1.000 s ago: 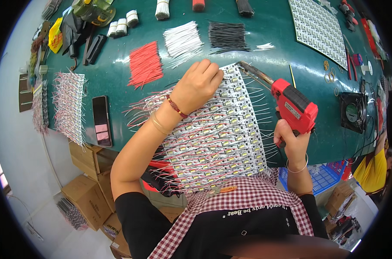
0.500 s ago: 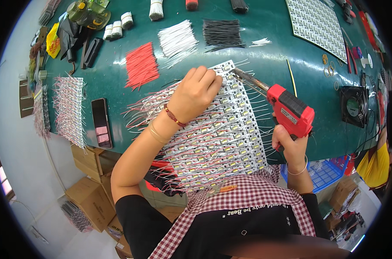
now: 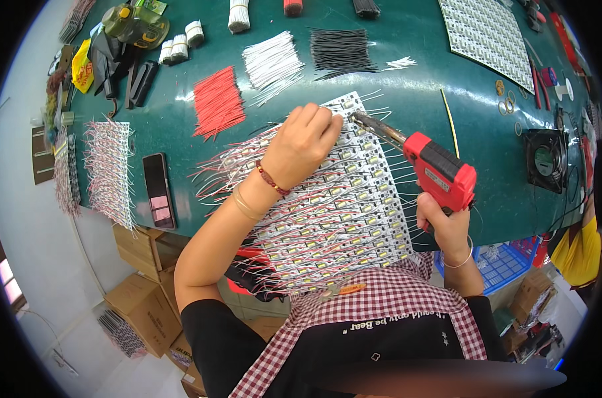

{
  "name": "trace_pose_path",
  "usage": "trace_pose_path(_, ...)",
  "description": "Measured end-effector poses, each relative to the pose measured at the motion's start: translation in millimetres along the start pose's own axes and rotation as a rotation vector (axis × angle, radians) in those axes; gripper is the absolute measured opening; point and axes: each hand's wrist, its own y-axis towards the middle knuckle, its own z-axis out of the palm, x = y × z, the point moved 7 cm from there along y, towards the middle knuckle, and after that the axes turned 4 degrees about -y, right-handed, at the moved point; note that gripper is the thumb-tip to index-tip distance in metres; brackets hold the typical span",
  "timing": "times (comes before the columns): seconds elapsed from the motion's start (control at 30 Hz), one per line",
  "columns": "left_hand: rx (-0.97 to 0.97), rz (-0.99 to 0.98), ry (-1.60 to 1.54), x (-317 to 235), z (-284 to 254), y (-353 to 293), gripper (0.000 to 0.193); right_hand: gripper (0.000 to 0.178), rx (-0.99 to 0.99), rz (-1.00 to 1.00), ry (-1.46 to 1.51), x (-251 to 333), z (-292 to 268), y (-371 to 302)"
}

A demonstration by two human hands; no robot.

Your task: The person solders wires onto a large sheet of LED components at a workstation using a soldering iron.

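Observation:
A white panel of small LED boards [image 3: 387, 222] lies at the table's near edge, with rows of yellow-faced LEDs and many thin red, white and black wires sticking out at its sides. My left hand [image 3: 300, 144] rests on its upper part, fingers curled and pinched together; what they hold, if anything, is hidden. In my right hand [image 3: 445, 224] is a red and black soldering gun [image 3: 440, 166], gripped by its handle. Its tip points left and meets the panel's top rows, just right of my left fingertips. Whether it touches a wire there is too small to tell.
Beyond the panel lie piles of red wires [image 3: 219, 103], white wires [image 3: 273, 60] and black wires [image 3: 341, 51]. A phone [image 3: 158, 189] and a wired panel [image 3: 110, 169] lie left. A bare panel [image 3: 490, 40] is far right, above a small black fan [image 3: 545, 159].
The soldering gun has shifted slightly left and its tip a little down the panel. My left hand keeps its place on the panel, and the whole view has moved slightly.

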Motion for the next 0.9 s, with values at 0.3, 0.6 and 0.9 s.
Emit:
trace_pose_path(0.3,-0.008,-0.006,-0.019,-1.3,-0.2,0.0,0.026,0.017,-0.004,0.006,-0.008,-1.9,-1.7,-1.3)
trace_pose_path(0.6,0.022,-0.002,-0.008,-0.7,1.5,0.7,0.025,0.022,-0.056,0.007,0.007,-4.7,-3.5,-3.5)
trace_pose_path(0.9,0.040,0.010,0.042,-3.0,2.4,1.4,0.027,0.031,-0.033,0.060,0.079,-8.2,-7.8,-3.7)
